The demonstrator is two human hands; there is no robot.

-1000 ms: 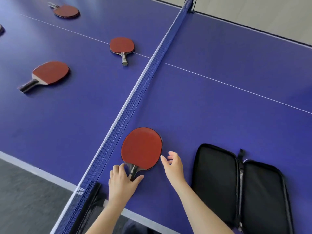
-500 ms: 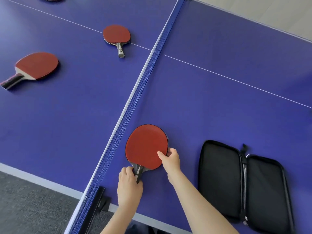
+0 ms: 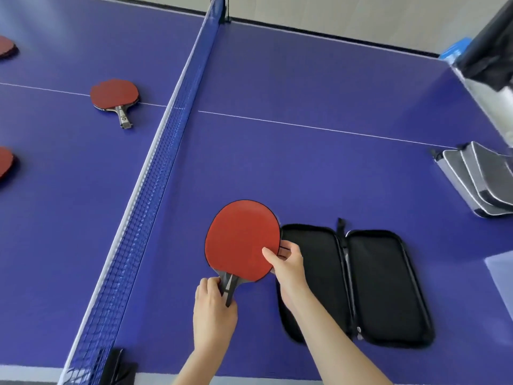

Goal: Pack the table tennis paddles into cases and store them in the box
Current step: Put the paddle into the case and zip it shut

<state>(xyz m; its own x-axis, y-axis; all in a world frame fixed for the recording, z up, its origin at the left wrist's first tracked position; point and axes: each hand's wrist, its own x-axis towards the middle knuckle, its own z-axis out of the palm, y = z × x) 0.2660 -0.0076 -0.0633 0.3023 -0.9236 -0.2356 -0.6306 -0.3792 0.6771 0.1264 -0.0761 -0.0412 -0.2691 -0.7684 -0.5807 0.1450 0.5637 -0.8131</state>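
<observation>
A red paddle [image 3: 238, 240] is held just left of an open black case [image 3: 383, 284] that lies flat on the blue table [image 3: 305, 168]. My left hand [image 3: 213, 309] grips the paddle's dark handle. My right hand [image 3: 288, 262] pinches the blade's right edge, thumb on the red face. Whether the paddle touches the table I cannot tell. Another red paddle [image 3: 115, 97] lies beyond the net [image 3: 155, 173]. Two more red paddles, one [image 3: 5, 45] far and one [image 3: 4, 162] nearer, are cut off at the left edge.
Grey zipped cases [image 3: 477, 179] are stacked at the right edge of the table. A clear box with something dark in it [image 3: 491, 76] stands at the far right. A pale box corner [image 3: 502, 270] shows at the right edge.
The paddle has moved right, up to the open case, gripped by both hands. One second ago my right hand was beside the blade, apart from it. The view has swung right.
</observation>
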